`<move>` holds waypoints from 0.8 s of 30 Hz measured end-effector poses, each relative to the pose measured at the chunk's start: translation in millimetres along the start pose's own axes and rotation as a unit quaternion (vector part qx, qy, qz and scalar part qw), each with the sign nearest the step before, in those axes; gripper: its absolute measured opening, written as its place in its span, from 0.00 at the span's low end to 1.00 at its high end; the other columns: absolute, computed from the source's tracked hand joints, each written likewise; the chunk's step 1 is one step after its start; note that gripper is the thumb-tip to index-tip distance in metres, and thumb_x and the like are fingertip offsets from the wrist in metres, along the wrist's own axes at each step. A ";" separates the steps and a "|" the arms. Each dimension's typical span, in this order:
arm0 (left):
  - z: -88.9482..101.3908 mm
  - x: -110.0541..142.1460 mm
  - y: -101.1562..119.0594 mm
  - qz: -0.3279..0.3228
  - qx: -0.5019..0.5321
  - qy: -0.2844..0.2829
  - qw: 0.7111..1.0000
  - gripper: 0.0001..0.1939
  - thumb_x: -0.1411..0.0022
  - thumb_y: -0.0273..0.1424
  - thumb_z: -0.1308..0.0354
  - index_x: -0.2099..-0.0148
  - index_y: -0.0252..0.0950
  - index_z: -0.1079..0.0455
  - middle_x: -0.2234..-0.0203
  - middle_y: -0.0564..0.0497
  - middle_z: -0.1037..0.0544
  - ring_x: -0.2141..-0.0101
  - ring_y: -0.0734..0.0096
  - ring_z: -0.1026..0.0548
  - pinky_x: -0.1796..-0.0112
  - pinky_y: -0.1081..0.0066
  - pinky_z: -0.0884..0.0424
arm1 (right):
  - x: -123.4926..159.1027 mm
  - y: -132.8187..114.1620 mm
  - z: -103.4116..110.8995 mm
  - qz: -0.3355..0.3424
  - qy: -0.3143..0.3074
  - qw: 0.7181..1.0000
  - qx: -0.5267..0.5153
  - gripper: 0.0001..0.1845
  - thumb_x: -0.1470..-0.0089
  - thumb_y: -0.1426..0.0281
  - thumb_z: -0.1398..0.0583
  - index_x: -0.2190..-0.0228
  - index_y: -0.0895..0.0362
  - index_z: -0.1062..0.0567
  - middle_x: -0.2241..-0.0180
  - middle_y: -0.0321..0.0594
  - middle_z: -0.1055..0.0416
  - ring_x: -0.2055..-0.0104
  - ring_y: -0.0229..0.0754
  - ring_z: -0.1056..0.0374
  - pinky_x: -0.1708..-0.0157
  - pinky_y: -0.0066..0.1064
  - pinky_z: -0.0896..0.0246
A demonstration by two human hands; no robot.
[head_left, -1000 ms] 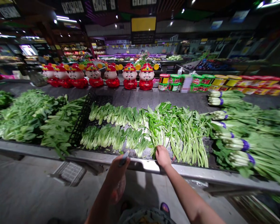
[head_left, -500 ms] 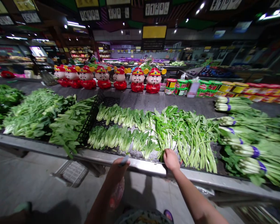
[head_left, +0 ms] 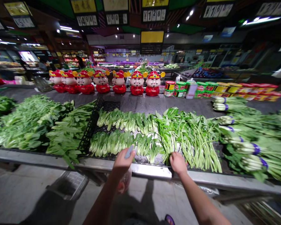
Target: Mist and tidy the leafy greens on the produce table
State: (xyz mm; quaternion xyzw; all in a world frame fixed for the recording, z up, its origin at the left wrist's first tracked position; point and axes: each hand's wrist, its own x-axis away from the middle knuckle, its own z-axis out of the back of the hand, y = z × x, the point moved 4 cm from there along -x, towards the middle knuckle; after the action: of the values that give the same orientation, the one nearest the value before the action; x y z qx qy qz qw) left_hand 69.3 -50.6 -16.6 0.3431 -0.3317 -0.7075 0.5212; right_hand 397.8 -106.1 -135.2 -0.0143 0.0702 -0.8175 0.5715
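Note:
My left hand [head_left: 122,162] is closed around a flat grey object [head_left: 129,152], whose kind I cannot make out. Below that hand hangs a clear plastic bag [head_left: 125,182] with something reddish inside, partly hidden by the forearm. My right hand [head_left: 178,163] is curled closed at the lower stem ends of long-stemmed leafy greens [head_left: 189,134]; its fingertips are hidden, so what they grip does not show. Two rows of small bok choy [head_left: 112,142] lie left of these greens, the front row just beyond my left hand.
A metal rail [head_left: 150,170] edges the sloping display. Leafy greens [head_left: 25,122] fill its left side, beyond a black crate [head_left: 89,128]. Purple-banded bundles [head_left: 250,148] lie at right. Red figurine containers [head_left: 137,83] and stacked tubs [head_left: 222,89] line the back. A crate [head_left: 67,184] sits on the floor.
My left hand has risen over the rail toward the front bok choy, and the grey object shows more. My right hand stays at the stem ends. The view has shifted slightly.

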 end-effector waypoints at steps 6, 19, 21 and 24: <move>-2.6 -21.4 14.1 0.031 0.026 -0.015 0.999 0.18 0.39 0.42 0.47 0.62 0.35 0.23 0.75 0.51 0.25 0.71 0.66 0.28 0.68 0.69 0.34 | -0.7 1.5 -2.0 0.005 0.006 1.000 -0.001 0.17 0.37 0.71 0.52 0.60 0.61 0.25 0.59 0.50 0.27 0.54 0.47 0.33 0.53 0.32 0.46; 2.1 -56.5 35.8 0.044 0.017 0.056 0.997 0.19 0.40 0.45 0.47 0.64 0.35 0.26 0.74 0.51 0.26 0.70 0.66 0.28 0.69 0.70 0.34 | -1.8 3.7 -5.8 0.045 -0.002 0.997 -0.055 0.17 0.38 0.73 0.53 0.58 0.61 0.25 0.56 0.50 0.27 0.51 0.47 0.32 0.49 0.32 0.44; 3.6 -60.4 35.0 0.053 0.018 0.068 0.996 0.20 0.40 0.46 0.47 0.64 0.34 0.26 0.75 0.52 0.26 0.71 0.66 0.28 0.70 0.70 0.34 | -1.3 5.6 -7.5 0.053 0.002 0.996 -0.073 0.18 0.39 0.73 0.53 0.56 0.61 0.26 0.55 0.50 0.27 0.51 0.47 0.32 0.49 0.32 0.43; 5.5 -62.5 29.7 0.063 0.014 0.083 0.994 0.20 0.41 0.46 0.46 0.64 0.34 0.25 0.76 0.53 0.27 0.72 0.67 0.28 0.70 0.70 0.34 | -1.4 8.8 -10.2 0.074 0.007 0.991 -0.114 0.20 0.39 0.73 0.53 0.53 0.60 0.26 0.54 0.49 0.26 0.51 0.46 0.31 0.48 0.33 0.42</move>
State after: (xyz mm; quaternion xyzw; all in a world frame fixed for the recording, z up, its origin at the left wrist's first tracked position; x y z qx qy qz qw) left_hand 93.7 3.3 19.7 0.3862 -0.3184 -0.6376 0.5856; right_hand 405.5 -106.8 -146.4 -0.0685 0.1680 -0.7597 0.6244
